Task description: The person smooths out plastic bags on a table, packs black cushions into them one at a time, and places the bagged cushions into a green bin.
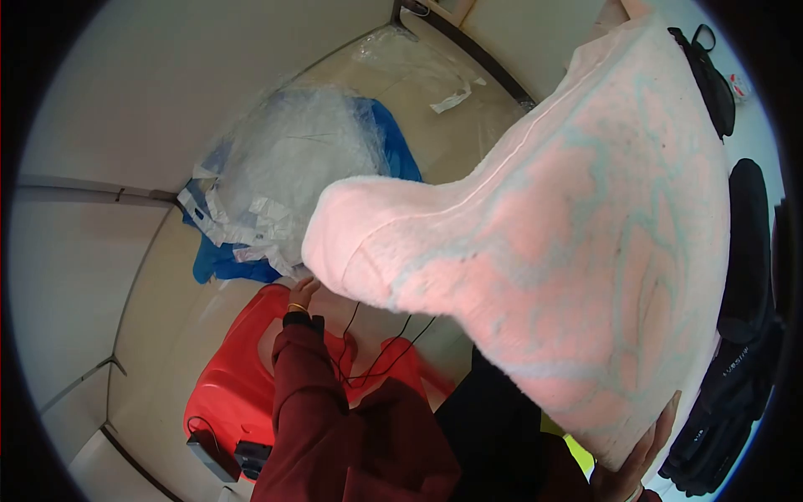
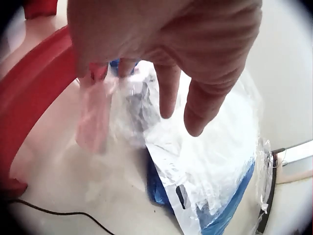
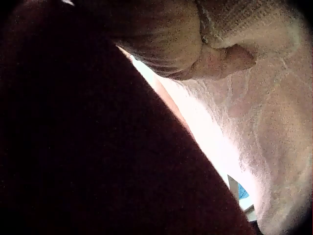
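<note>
A large pink fleecy cushion [image 1: 535,276] with pale blue-green markings and a seam fills the right half of the head view. My right hand [image 1: 640,464] grips its lower edge, fingers lying along the side. In the right wrist view, the thumb of that hand presses on the fabric [image 3: 283,127], and a dark sleeve [image 3: 98,147] hides much of the rest. My left hand [image 1: 303,293] holds nothing, with its fingers loosely extended downward beside the red plastic stool [image 1: 238,368]. Crumpled clear and white plastic bags [image 2: 220,147] lie below those fingers in the left wrist view.
Blue plastic [image 1: 393,138] shows under the heap of clear wrap [image 1: 309,159] in the corner by the walls. Thin black cables [image 1: 368,376] run over the stool, and a small black device [image 1: 251,460] sits at its edge. Black cases [image 1: 744,243] line the right side.
</note>
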`<state>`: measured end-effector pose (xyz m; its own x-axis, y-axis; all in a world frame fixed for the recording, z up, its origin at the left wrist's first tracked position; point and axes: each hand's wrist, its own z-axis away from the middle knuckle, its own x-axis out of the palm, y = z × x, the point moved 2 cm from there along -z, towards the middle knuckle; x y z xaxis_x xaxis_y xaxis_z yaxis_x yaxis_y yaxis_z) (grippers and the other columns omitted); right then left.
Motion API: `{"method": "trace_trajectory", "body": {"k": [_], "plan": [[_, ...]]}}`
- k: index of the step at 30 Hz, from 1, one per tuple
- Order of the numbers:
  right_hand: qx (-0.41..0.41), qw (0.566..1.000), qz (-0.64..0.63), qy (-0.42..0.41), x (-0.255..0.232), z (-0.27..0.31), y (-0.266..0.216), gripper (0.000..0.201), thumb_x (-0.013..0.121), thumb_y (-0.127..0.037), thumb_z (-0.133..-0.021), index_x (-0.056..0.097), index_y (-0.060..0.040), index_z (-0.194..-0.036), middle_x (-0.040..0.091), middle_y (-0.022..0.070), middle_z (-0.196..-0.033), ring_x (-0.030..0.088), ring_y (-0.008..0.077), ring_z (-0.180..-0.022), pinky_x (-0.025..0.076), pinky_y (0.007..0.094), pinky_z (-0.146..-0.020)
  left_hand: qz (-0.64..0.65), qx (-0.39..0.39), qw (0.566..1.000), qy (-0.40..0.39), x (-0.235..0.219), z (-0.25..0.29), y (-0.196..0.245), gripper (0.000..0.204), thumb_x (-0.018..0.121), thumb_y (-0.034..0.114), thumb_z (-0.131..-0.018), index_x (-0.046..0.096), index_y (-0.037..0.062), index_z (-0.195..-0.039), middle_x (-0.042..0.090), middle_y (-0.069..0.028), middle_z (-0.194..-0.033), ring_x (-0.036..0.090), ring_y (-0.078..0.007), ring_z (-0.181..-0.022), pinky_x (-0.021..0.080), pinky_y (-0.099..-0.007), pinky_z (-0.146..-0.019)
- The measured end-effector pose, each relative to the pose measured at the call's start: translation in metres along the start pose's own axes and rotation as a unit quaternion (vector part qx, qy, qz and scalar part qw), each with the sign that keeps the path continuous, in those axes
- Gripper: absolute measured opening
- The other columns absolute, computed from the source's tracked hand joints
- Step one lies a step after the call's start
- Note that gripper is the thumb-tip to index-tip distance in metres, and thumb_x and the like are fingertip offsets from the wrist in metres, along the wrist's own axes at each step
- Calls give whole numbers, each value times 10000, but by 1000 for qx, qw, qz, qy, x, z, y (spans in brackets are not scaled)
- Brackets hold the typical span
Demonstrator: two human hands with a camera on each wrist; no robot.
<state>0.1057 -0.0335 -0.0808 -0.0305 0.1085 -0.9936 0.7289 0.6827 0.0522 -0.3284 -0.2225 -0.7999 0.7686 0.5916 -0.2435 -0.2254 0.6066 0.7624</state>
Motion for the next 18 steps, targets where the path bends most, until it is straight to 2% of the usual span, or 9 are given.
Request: {"method": "trace_trajectory", "body": {"k": [4,5,6,7,8,9,10,11,18], "plan": [[68,996,22,-54,-5,16,6,569,611,-122,-948,346,15,-1432,329,329,-1487,336,523,-1382,302,615,-1114,139,-77,983,-90,29,5,-28,507,773,303,-785,687,51,-1217,705,-143,-1112,641,-252,-1056,492,-329,-971],[66,996,23,-54,-5,17,7,569,611,-122,-948,346,15,-1432,329,329,-1487,336,523,-1382,302,615,-1114,-34,-65,997,-15,35,18,-21,483,759,301,-801,691,52,-1209,695,-138,-1147,634,-250,-1075,485,-337,-979],[62,996,21,-53,-6,18,8,573,609,-120,-950,341,5,-1440,327,330,-1489,340,525,-1379,308,617,-1110,-206,-53,975,61,42,30,-13,460,746,298,-816,695,53,-1202,684,-133,-1183,628,-248,-1094,479,-346,-986],[57,997,19,-52,-6,20,9,578,608,-119,-951,336,-4,-1448,325,331,-1490,344,527,-1376,313,619,-1106,-369,-40,919,134,46,39,-1,437,733,296,-832,698,53,-1194,674,-127,-1218,622,-246,-1112,472,-354,-993],[51,997,16,-51,-7,21,10,583,607,-117,-953,331,-14,-1456,323,332,-1492,348,528,-1373,319,621,-1103,-366,-42,920,136,48,34,-12,437,733,296,-832,698,53,-1194,674,-127,-1218,622,-246,-1112,472,-354,-993],[46,998,13,-50,-8,21,10,588,605,-116,-955,326,-23,-1464,321,333,-1493,352,530,-1370,325,623,-1099,-213,-47,975,51,50,25,-22,454,724,303,-845,678,57,-1224,651,-139,-1258,609,-256,-1142,460,-373,-1008],[41,998,9,-50,-8,22,11,593,604,-114,-957,321,-33,-1472,319,334,-1495,356,532,-1367,331,624,-1095,-54,-48,997,-35,53,17,-34,471,714,309,-857,658,62,-1254,628,-151,-1299,596,-266,-1172,449,-393,-1022],[38,998,5,-49,-8,23,12,599,603,-113,-959,316,-42,-1480,317,335,-1496,360,534,-1364,337,626,-1092,106,-47,986,-121,56,15,-36,489,705,316,-869,638,66,-1284,606,-163,-1339,584,-276,-1202,437,-412,-1037],[32,998,-16,-49,-9,30,20,637,603,-109,-966,290,-93,-1521,312,340,-1500,381,544,-1347,367,640,-1071,-11,30,998,-63,87,9,-27,516,700,312,-877,597,71,-1322,573,-154,-1384,572,-278,-1220,428,-424,-1042]]}}
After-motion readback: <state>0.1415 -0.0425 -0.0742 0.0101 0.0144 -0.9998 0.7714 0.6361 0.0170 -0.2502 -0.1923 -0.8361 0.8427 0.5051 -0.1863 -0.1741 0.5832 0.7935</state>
